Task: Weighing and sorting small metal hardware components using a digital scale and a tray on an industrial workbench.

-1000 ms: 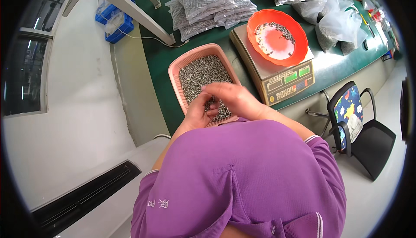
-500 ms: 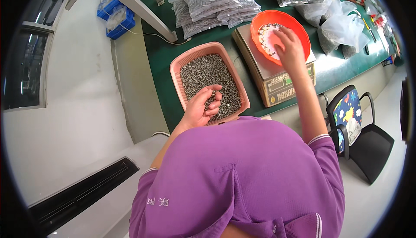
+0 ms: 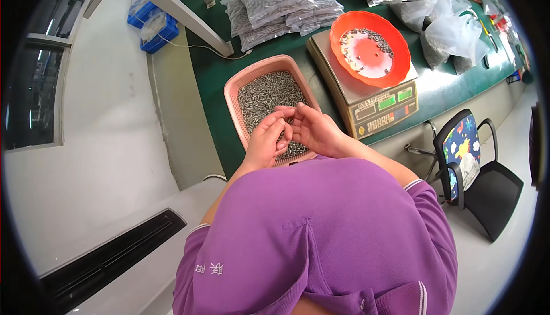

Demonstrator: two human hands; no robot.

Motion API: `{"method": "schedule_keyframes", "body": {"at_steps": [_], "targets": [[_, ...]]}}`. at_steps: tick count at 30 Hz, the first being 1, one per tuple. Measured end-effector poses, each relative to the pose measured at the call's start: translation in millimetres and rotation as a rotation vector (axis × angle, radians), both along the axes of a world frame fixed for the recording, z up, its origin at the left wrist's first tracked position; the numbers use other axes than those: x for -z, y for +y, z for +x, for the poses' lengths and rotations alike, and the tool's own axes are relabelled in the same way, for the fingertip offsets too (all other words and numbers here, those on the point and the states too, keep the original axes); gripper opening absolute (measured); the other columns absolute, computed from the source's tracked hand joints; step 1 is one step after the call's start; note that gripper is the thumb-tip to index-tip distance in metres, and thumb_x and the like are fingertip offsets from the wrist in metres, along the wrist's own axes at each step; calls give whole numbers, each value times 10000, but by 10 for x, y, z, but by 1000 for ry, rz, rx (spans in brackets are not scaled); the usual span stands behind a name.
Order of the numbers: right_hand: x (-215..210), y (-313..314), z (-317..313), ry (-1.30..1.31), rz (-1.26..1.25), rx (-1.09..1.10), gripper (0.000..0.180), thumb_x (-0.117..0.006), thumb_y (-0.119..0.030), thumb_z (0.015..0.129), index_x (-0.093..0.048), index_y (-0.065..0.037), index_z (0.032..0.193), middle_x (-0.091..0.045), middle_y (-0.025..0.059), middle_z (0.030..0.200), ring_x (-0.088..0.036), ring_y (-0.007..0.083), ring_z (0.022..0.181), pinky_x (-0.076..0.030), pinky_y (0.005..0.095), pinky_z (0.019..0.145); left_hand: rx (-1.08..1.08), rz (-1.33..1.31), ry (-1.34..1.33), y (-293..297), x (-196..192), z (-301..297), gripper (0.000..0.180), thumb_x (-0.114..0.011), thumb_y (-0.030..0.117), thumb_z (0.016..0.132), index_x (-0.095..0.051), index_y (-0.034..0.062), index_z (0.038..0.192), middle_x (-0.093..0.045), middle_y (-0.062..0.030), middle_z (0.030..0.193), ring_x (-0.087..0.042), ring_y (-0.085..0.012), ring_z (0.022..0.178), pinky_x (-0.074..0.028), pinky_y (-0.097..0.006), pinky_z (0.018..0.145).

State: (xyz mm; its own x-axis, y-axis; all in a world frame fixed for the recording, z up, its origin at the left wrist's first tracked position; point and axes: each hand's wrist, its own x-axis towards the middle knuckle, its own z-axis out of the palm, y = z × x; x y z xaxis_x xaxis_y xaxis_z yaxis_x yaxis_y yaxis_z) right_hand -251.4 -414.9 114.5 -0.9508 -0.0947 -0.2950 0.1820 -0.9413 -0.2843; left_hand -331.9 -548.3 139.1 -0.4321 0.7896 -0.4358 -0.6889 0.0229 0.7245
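Note:
A pink rectangular basket (image 3: 236, 85) full of small grey metal parts (image 3: 269, 94) sits on the green bench. Over its near end my left hand (image 3: 266, 140) is cupped, with some of the parts in the palm. My right hand (image 3: 315, 128) is right beside it, fingertips touching the left hand's fingers and picking at the parts. To the right stands a beige weighing scale (image 3: 372, 100) with an orange round dish (image 3: 371, 48) on it, a thin scatter of parts inside.
Clear bags of grey parts (image 3: 281, 0) are stacked behind the basket, more bags (image 3: 452, 28) at the far right. A metal post (image 3: 172, 8) slants across the bench's left edge. A black chair with a patterned cushion (image 3: 467, 166) stands at right.
My right hand has come back from the orange dish on the scale to meet my left hand over the basket. The left hand stayed over the basket.

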Motion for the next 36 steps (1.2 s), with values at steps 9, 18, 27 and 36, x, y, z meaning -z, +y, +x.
{"method": "schedule_keyframes", "body": {"at_steps": [9,18,27,36], "targets": [[-106,581,4,-171,624,362,322,-449,-38,888,-441,31,1203,-576,124,1042,-577,168,935,-492,263,804,-66,86,-271,-61,32,-86,296,-350,72,865,-425,12,1145,-486,-53,791,-353,-70,533,-260,-166,406],[-534,1376,139,-200,2230,654,252,-567,-17,773,-613,-79,1012,-626,80,960,-608,230,872,-477,299,750,1,87,-229,-64,-7,-96,303,-357,48,841,-424,9,1134,-496,-50,788,-358,-62,545,-269,-161,416],[-121,188,-15,-21,522,113,417,-342,-250,938,-408,55,1214,-581,108,1033,-564,195,951,-448,323,859,99,66,-134,-9,-59,-31,325,-346,73,855,-426,3,1163,-489,-45,703,-332,-50,471,-263,-157,386],[1,-36,4,-23,-39,4,477,-231,-334,957,-389,31,1221,-515,145,1096,-540,229,898,-448,387,799,111,-78,-42,30,-107,20,493,-324,63,842,-298,62,1334,-473,-51,677,-318,-52,442,-258,-158,368]]}}
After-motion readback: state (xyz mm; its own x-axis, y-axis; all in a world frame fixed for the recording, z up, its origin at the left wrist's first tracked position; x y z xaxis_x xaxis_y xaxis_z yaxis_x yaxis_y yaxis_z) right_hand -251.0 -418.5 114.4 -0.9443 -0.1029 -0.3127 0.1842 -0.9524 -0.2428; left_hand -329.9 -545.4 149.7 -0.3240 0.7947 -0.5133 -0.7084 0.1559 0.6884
